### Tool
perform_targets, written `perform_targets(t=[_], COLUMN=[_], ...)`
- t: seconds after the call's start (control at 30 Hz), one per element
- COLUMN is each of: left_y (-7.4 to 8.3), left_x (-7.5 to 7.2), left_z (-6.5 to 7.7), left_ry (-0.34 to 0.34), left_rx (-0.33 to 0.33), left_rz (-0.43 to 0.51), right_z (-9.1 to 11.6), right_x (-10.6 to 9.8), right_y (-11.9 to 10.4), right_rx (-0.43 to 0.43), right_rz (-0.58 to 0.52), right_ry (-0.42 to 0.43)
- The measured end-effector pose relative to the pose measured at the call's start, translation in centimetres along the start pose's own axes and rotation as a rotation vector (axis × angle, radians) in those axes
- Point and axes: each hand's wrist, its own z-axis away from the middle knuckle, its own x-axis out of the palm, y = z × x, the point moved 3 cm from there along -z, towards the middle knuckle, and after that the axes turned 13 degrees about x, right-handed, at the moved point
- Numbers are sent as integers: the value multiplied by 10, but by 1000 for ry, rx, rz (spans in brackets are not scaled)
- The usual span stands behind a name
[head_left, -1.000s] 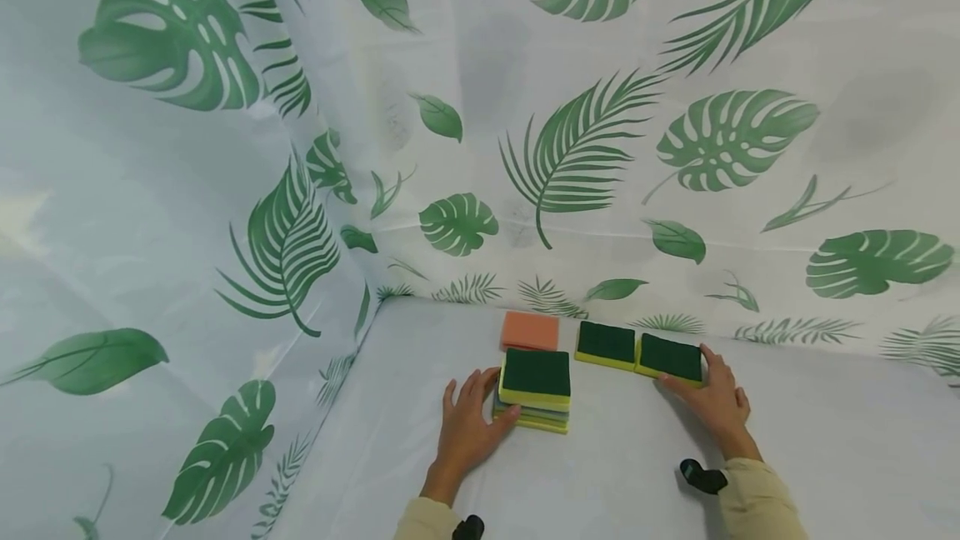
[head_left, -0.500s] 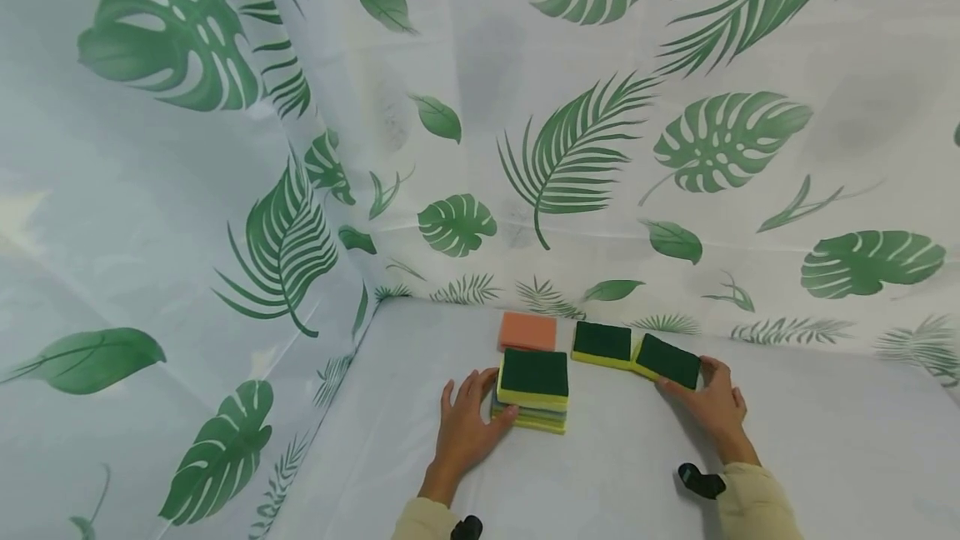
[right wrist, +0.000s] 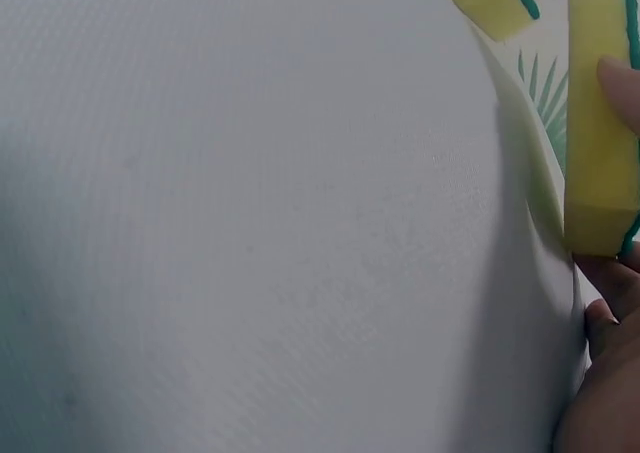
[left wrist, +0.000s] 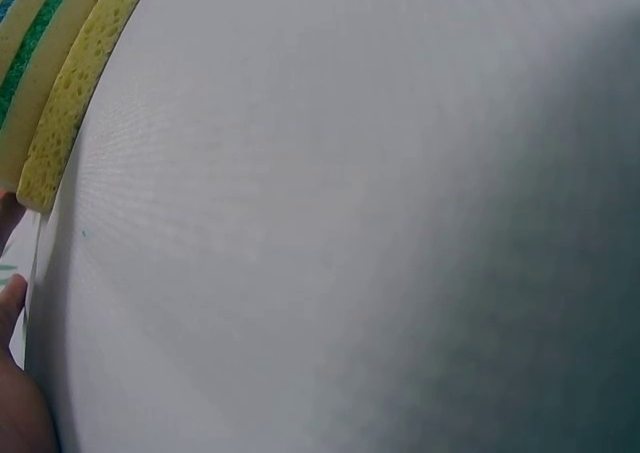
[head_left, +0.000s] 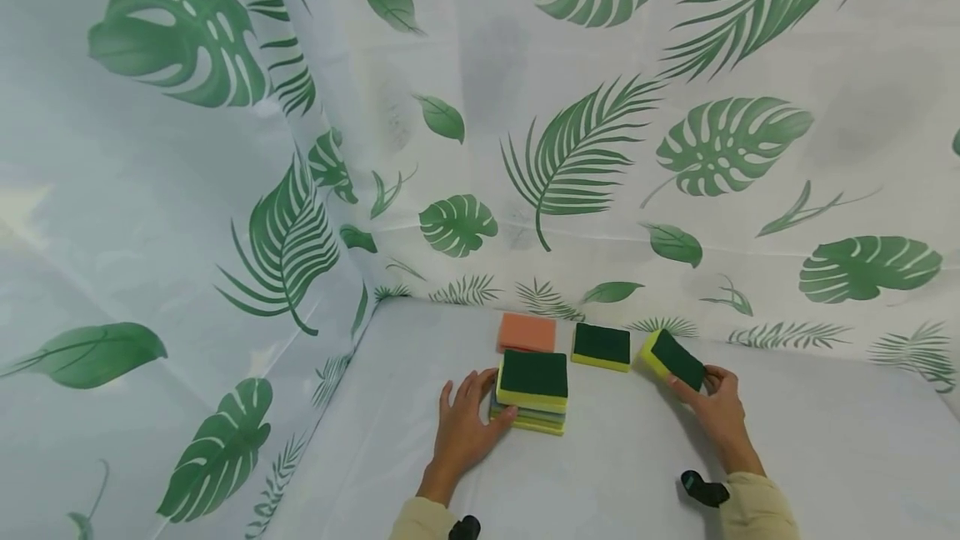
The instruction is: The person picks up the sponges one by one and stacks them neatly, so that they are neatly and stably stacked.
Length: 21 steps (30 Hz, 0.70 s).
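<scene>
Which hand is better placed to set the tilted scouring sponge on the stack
Probably the right hand: it holds the tilted scouring sponge, while the left hand rests against the sponge stack.

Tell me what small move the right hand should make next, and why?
Probably carry the tilted scouring sponge over to the sponge stack: the right hand grips it apart from the flat-lying scouring sponge, while the left hand touches the stack, whose dark green top is uncovered.

The left hand [head_left: 467,433] is spread; the right hand [head_left: 722,415] curls, pinching.
</scene>
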Motion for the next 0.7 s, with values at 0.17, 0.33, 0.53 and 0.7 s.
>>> perform_targets(t=[0.17, 0.33, 0.53, 0.7], left_y=[2, 2, 1, -2], left_x=[-1, -2, -1, 0], left_z=[-1, -1, -1, -1], left_ry=[-13, -22, -34, -31], left_rx=[-14, -14, -26, -32], left_rz=[15, 24, 22, 10], right_z=[2, 5, 8, 8], right_x=[0, -1, -7, -9], right_y=[3, 6, 9, 7], right_rx=[-11, -18, -18, -5], right_rz=[-79, -152, -193, -241], right_ry=[-17, 9, 84, 102])
